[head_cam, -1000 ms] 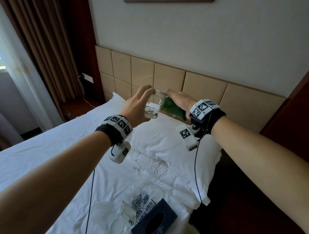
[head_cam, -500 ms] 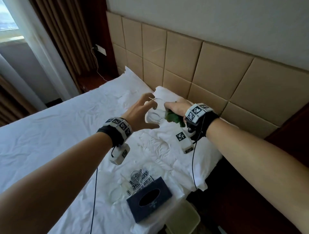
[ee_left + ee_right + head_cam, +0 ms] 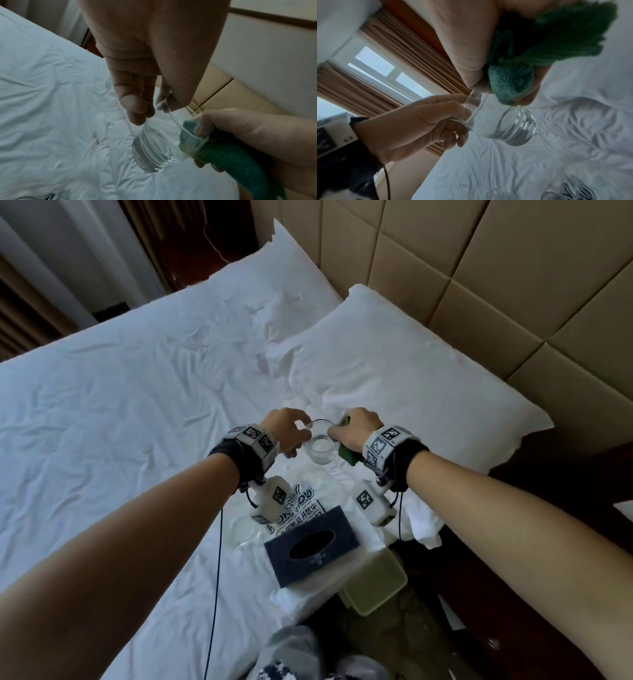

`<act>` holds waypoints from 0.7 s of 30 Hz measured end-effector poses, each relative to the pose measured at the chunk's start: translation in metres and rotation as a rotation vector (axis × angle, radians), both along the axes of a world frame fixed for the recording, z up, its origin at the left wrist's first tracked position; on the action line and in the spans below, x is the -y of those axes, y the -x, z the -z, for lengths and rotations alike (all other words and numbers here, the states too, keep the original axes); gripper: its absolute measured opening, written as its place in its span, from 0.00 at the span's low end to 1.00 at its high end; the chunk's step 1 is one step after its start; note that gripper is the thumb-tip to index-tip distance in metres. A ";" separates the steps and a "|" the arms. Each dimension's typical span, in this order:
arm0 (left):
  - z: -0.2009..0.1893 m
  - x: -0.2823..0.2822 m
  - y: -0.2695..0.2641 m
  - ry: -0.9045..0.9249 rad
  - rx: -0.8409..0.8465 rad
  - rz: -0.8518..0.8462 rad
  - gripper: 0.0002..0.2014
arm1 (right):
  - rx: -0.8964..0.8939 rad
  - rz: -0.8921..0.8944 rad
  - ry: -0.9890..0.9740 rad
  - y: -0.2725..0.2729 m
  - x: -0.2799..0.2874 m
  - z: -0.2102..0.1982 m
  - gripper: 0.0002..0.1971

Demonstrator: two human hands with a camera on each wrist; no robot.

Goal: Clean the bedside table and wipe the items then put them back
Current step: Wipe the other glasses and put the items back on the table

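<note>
A clear drinking glass (image 3: 321, 447) hangs upright above the white bed, its thick base (image 3: 151, 153) pointing down. My left hand (image 3: 291, 431) pinches the glass rim (image 3: 473, 108) between thumb and fingers. My right hand (image 3: 354, 431) grips a green cloth (image 3: 346, 453) and presses it over the opposite side of the rim, thumb inside the glass (image 3: 199, 129). The cloth (image 3: 511, 82) bunches out under my right palm and trails back along the wrist (image 3: 240, 162).
On the bed (image 3: 120, 405) below my wrists lie a dark blue tissue box (image 3: 311, 546), a printed clear plastic bag (image 3: 301, 508) and another glass (image 3: 245, 529). A pillow (image 3: 411, 378) sits against the beige padded headboard (image 3: 479, 285). A pale green bin lid (image 3: 376, 583) stands beside the bed.
My head has tilted down, so more of the bed shows. Both hands have lowered the glass and turned it more upright, the cloth still at its rim.
</note>
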State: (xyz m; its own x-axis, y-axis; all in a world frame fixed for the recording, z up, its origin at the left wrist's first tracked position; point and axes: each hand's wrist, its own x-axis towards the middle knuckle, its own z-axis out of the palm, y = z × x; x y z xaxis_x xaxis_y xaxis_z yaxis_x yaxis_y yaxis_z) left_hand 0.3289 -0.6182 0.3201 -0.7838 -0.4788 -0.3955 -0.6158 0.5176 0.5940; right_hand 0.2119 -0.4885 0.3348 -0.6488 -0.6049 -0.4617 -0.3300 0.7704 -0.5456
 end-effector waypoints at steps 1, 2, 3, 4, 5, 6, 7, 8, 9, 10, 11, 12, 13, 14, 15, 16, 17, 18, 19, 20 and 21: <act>0.014 0.003 0.002 -0.007 0.029 0.006 0.10 | 0.013 -0.005 -0.021 0.000 0.003 0.014 0.13; 0.029 0.007 0.004 -0.014 0.055 0.017 0.10 | 0.025 -0.007 -0.042 0.000 0.006 0.028 0.13; 0.043 0.009 0.007 -0.026 0.094 0.035 0.11 | 0.040 -0.004 -0.066 -0.001 0.008 0.043 0.13; 0.059 0.012 0.009 -0.041 0.127 0.054 0.11 | 0.055 -0.001 -0.091 -0.001 0.010 0.060 0.14; 0.074 0.016 0.012 -0.049 0.155 0.072 0.12 | 0.070 0.000 -0.117 -0.001 0.014 0.076 0.15; 0.091 0.020 0.014 -0.049 0.176 0.094 0.13 | 0.088 0.004 -0.140 -0.001 0.017 0.092 0.16; 0.108 0.023 0.016 -0.039 0.197 0.120 0.14 | 0.107 0.014 -0.160 -0.001 0.020 0.109 0.17; 0.124 0.027 0.019 -0.019 0.209 0.149 0.15 | 0.124 0.027 -0.175 -0.001 0.023 0.124 0.17; 0.141 0.031 0.021 -0.003 0.221 0.173 0.17 | 0.137 0.041 -0.187 0.000 0.027 0.139 0.17; 0.157 0.034 0.022 0.004 0.230 0.190 0.18 | 0.150 0.056 -0.202 0.001 0.030 0.154 0.17; 0.173 0.036 0.023 0.011 0.242 0.202 0.18 | 0.165 0.070 -0.216 0.000 0.032 0.169 0.16; 0.189 0.039 0.024 0.017 0.249 0.212 0.19 | 0.183 0.084 -0.229 0.000 0.035 0.183 0.15; 0.204 0.041 0.025 0.018 0.260 0.218 0.19 | 0.198 0.096 -0.241 0.000 0.038 0.198 0.14; 0.218 0.043 0.026 0.015 0.273 0.224 0.19 | 0.210 0.109 -0.250 0.000 0.041 0.211 0.13; 0.232 0.046 0.027 0.006 0.290 0.229 0.20 | 0.220 0.123 -0.263 0.000 0.044 0.224 0.13; 0.245 0.048 0.029 -0.002 0.303 0.236 0.20 | 0.226 0.134 -0.275 0.001 0.046 0.236 0.13; 0.257 0.049 0.030 -0.008 0.317 0.249 0.20 | 0.229 0.143 -0.288 0.000 0.048 0.247 0.13; 0.267 0.050 0.031 -0.010 0.329 0.265 0.21 | 0.235 0.151 -0.301 0.000 0.050 0.257 0.14; 0.276 0.050 0.032 -0.011 0.341 0.279 0.21 | 0.242 0.162 -0.310 -0.001 0.051 0.266 0.14; 0.284 0.050 0.033 -0.011 0.349 0.288 0.20 | 0.246 0.172 -0.316 -0.002 0.051 0.275 0.14; 0.291 0.050 0.034 -0.009 0.357 0.294 0.20 | 0.248 0.181 -0.320 -0.003 0.052 0.282 0.14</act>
State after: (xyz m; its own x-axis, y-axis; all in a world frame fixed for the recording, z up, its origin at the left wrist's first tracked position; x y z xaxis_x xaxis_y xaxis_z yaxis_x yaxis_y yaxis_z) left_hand 0.2953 -0.6683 0.0288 -0.6998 -0.2522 -0.6683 -0.6106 0.6967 0.3765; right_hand 0.2145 -0.5405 0.0528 -0.5771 -0.2932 -0.7622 -0.0639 0.9467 -0.3158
